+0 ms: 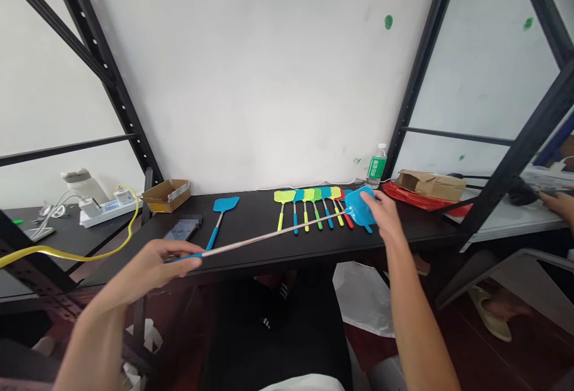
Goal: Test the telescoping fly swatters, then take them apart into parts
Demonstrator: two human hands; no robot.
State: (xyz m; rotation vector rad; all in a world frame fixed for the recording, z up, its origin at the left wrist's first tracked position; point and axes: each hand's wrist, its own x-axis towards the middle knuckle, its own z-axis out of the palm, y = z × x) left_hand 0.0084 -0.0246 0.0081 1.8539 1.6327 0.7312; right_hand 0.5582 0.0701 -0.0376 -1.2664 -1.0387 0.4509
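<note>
My left hand (155, 265) is closed round the blue grip of a fly swatter whose telescopic metal rod (273, 234) is drawn out long. My right hand (382, 211) holds the blue mesh head (357, 205) of that same swatter, over the right end of a row of swatters. The row (314, 202) lies on the black table (251, 208): several short swatters with yellow, blue, green and red heads and handles. One more blue swatter (222, 214) lies apart to the left.
A phone (182, 231) lies near my left hand. An open cardboard box (167, 195), a power strip (107, 207) with a yellow cable, a green-labelled bottle (377, 165), a brown box (431, 185) on red bags, and black rack posts surround the table. Another person's hand (558, 202) shows at far right.
</note>
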